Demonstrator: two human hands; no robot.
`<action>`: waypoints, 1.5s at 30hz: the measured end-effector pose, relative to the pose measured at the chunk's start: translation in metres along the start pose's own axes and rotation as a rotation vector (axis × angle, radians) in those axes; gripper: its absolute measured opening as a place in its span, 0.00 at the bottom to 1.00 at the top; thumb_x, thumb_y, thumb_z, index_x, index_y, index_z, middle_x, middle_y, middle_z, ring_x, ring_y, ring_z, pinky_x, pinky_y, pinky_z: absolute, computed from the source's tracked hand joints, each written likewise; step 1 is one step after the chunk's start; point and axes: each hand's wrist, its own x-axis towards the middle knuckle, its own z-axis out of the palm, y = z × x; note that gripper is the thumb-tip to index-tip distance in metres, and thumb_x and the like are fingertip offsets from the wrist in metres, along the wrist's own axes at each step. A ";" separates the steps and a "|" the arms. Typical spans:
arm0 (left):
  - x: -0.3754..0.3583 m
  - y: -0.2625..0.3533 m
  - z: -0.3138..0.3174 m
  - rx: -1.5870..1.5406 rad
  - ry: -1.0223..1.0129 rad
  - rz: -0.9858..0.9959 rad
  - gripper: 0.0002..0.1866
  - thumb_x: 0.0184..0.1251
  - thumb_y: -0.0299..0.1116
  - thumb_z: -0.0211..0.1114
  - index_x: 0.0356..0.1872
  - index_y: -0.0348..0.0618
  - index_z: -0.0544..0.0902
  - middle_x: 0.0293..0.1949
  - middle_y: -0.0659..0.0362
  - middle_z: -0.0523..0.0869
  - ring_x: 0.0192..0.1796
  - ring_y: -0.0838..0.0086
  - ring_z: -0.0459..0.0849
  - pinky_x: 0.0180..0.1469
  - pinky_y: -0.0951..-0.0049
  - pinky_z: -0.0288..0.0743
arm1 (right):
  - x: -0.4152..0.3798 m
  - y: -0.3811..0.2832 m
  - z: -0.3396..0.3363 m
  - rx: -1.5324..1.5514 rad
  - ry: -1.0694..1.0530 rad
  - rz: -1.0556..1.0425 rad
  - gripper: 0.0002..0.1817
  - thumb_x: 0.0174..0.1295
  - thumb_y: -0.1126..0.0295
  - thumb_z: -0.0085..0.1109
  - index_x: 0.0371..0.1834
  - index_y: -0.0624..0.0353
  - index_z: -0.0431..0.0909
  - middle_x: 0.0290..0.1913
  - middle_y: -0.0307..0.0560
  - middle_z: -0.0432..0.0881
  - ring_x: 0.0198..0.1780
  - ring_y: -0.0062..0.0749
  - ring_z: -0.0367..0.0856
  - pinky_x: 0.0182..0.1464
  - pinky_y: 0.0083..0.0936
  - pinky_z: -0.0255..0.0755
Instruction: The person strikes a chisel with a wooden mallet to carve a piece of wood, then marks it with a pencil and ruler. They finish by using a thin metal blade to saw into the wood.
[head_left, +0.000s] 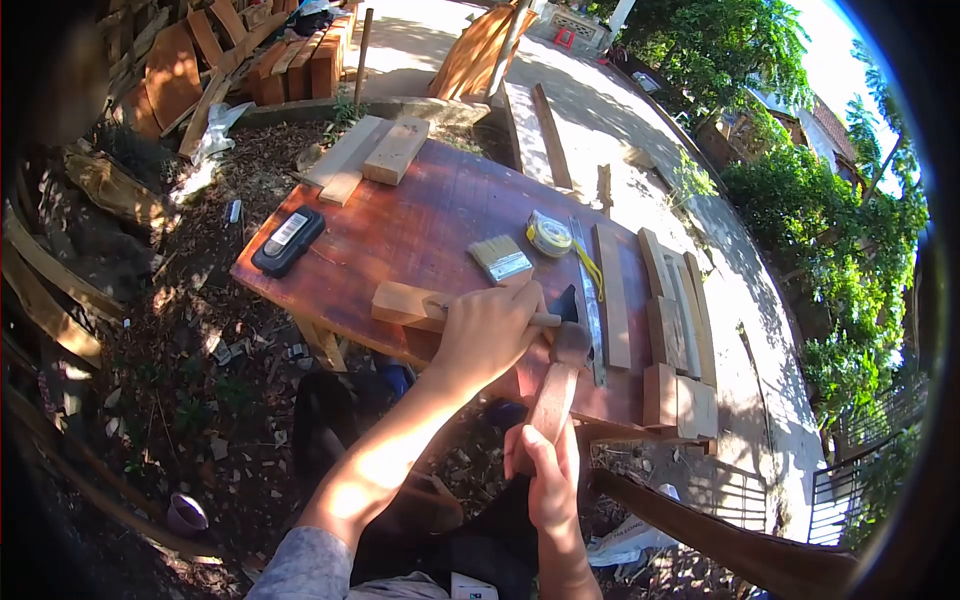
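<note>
My left hand (pixel 487 332) is closed around a chisel, whose light wooden handle (pixel 546 320) sticks out to the right; its blade is hidden by the fingers. Under that hand lies a wooden block (pixel 402 303) with a dark notch cut in its top. My right hand (pixel 549 462) grips a wooden mallet (pixel 554 400) from below, its dark rounded end close beside the chisel handle. A black-handled square with a steel rule (pixel 593 335) lies just beyond the mallet. Near the left hand are a flat paintbrush (pixel 501 259) and a yellow tape measure (pixel 549 235).
The reddish wooden table (pixel 400 235) carries a dark oblong case (pixel 288 241) at the left and wood offcuts (pixel 396 151) at the far corner. More planks (pixel 664 335) line the right edge. Stacked lumber (pixel 300 70) stands behind, and a purple cup (pixel 187 514) lies on the littered ground.
</note>
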 end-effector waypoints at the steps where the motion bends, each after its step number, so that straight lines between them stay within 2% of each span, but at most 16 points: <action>1: 0.001 0.000 -0.001 0.004 0.008 0.021 0.13 0.62 0.34 0.76 0.40 0.47 0.79 0.32 0.58 0.89 0.37 0.56 0.91 0.35 0.56 0.79 | 0.000 -0.001 -0.009 -0.017 0.013 -0.002 0.25 0.77 0.56 0.54 0.66 0.65 0.69 0.36 0.49 0.80 0.30 0.27 0.75 0.30 0.22 0.69; 5: -0.004 0.000 0.000 0.046 0.050 0.014 0.14 0.64 0.38 0.76 0.40 0.46 0.78 0.32 0.57 0.88 0.36 0.55 0.91 0.34 0.55 0.78 | 0.003 -0.025 -0.007 0.160 0.352 -0.377 0.21 0.81 0.55 0.48 0.62 0.63 0.70 0.40 0.44 0.73 0.34 0.24 0.68 0.36 0.20 0.64; 9: -0.005 -0.003 0.000 0.011 0.061 0.016 0.15 0.65 0.41 0.75 0.39 0.46 0.78 0.35 0.58 0.87 0.36 0.55 0.90 0.33 0.55 0.78 | 0.012 -0.014 -0.002 0.260 0.522 -0.457 0.23 0.82 0.52 0.49 0.65 0.61 0.65 0.42 0.43 0.72 0.35 0.23 0.68 0.38 0.21 0.63; 13: -0.003 -0.009 0.001 -0.013 0.070 0.006 0.14 0.64 0.40 0.75 0.38 0.46 0.78 0.37 0.59 0.87 0.37 0.55 0.90 0.34 0.55 0.79 | 0.001 -0.003 0.009 -0.168 -0.058 -0.098 0.29 0.81 0.59 0.47 0.78 0.64 0.62 0.44 0.45 0.77 0.35 0.23 0.71 0.31 0.24 0.66; 19: -0.006 -0.011 -0.003 0.012 0.070 0.019 0.12 0.63 0.37 0.74 0.38 0.45 0.79 0.37 0.59 0.86 0.36 0.56 0.90 0.35 0.55 0.80 | 0.020 -0.030 -0.013 0.248 0.399 -0.444 0.28 0.83 0.54 0.46 0.75 0.63 0.64 0.38 0.42 0.71 0.33 0.23 0.66 0.39 0.19 0.63; 20: -0.006 -0.012 0.000 0.025 0.067 0.014 0.13 0.63 0.37 0.75 0.38 0.45 0.79 0.37 0.59 0.87 0.36 0.56 0.90 0.35 0.55 0.80 | 0.028 -0.026 -0.008 0.265 0.558 -0.474 0.29 0.83 0.54 0.45 0.76 0.64 0.61 0.39 0.43 0.74 0.29 0.21 0.65 0.30 0.19 0.64; 23: -0.004 -0.011 0.004 0.045 0.045 0.010 0.13 0.62 0.38 0.75 0.38 0.46 0.79 0.36 0.59 0.87 0.35 0.57 0.90 0.34 0.55 0.80 | 0.024 0.008 -0.002 0.137 0.323 -0.340 0.28 0.82 0.57 0.48 0.75 0.64 0.60 0.38 0.44 0.75 0.28 0.21 0.67 0.26 0.19 0.64; 25: -0.004 -0.013 0.002 0.062 0.043 -0.008 0.13 0.63 0.38 0.75 0.38 0.46 0.79 0.34 0.59 0.88 0.35 0.57 0.91 0.34 0.55 0.80 | 0.015 0.007 -0.010 -0.145 0.001 -0.074 0.27 0.79 0.58 0.51 0.72 0.66 0.67 0.31 0.45 0.75 0.27 0.24 0.71 0.23 0.18 0.62; 29: -0.004 -0.015 -0.001 0.044 0.068 -0.018 0.13 0.65 0.41 0.75 0.38 0.48 0.80 0.27 0.58 0.88 0.33 0.57 0.91 0.33 0.55 0.79 | 0.022 -0.015 -0.014 0.176 0.298 -0.263 0.25 0.82 0.54 0.47 0.65 0.68 0.71 0.34 0.41 0.73 0.28 0.20 0.65 0.32 0.20 0.59; 32: -0.003 -0.015 -0.002 0.088 0.078 -0.021 0.14 0.66 0.43 0.75 0.38 0.47 0.80 0.26 0.58 0.87 0.32 0.57 0.91 0.32 0.55 0.79 | 0.028 -0.014 -0.016 0.225 0.482 -0.396 0.29 0.86 0.52 0.43 0.74 0.68 0.64 0.37 0.39 0.71 0.28 0.19 0.63 0.35 0.20 0.59; 34: -0.002 -0.013 -0.001 0.117 0.088 -0.035 0.15 0.68 0.45 0.74 0.38 0.47 0.80 0.25 0.57 0.87 0.31 0.57 0.90 0.32 0.55 0.80 | 0.024 0.000 -0.002 0.120 0.309 -0.338 0.23 0.84 0.56 0.49 0.71 0.61 0.66 0.35 0.41 0.74 0.25 0.20 0.64 0.29 0.19 0.59; 36: 0.002 -0.017 -0.002 0.073 0.122 -0.039 0.16 0.69 0.47 0.73 0.38 0.46 0.80 0.25 0.57 0.87 0.30 0.56 0.90 0.31 0.56 0.80 | 0.016 0.003 0.000 -0.146 0.016 -0.028 0.23 0.82 0.62 0.49 0.73 0.62 0.65 0.28 0.43 0.77 0.21 0.17 0.65 0.21 0.14 0.56; 37: 0.002 -0.019 -0.003 0.049 0.132 -0.046 0.17 0.69 0.48 0.72 0.38 0.46 0.80 0.24 0.57 0.86 0.30 0.56 0.90 0.30 0.56 0.80 | 0.016 0.003 -0.001 -0.098 -0.033 -0.013 0.20 0.82 0.60 0.49 0.67 0.63 0.69 0.28 0.44 0.76 0.21 0.19 0.65 0.21 0.16 0.56; 39: 0.003 -0.020 -0.002 0.062 0.127 -0.030 0.18 0.70 0.49 0.72 0.37 0.45 0.79 0.24 0.56 0.86 0.29 0.55 0.90 0.29 0.56 0.80 | 0.020 -0.005 -0.004 0.074 0.091 -0.141 0.18 0.82 0.59 0.50 0.61 0.63 0.70 0.28 0.44 0.75 0.23 0.20 0.66 0.23 0.19 0.57; 43: 0.000 -0.019 -0.002 0.098 0.115 -0.026 0.18 0.71 0.49 0.71 0.37 0.45 0.79 0.25 0.56 0.86 0.29 0.55 0.91 0.29 0.57 0.80 | 0.037 -0.023 -0.008 0.245 0.362 -0.382 0.29 0.84 0.52 0.47 0.74 0.66 0.66 0.37 0.40 0.72 0.27 0.17 0.61 0.36 0.19 0.59; 45: 0.002 -0.018 -0.002 0.135 0.074 -0.053 0.17 0.69 0.47 0.73 0.38 0.45 0.79 0.27 0.55 0.87 0.30 0.57 0.91 0.30 0.58 0.81 | 0.038 -0.001 -0.002 0.234 0.277 -0.375 0.25 0.83 0.53 0.48 0.68 0.65 0.69 0.36 0.42 0.73 0.26 0.20 0.63 0.32 0.20 0.59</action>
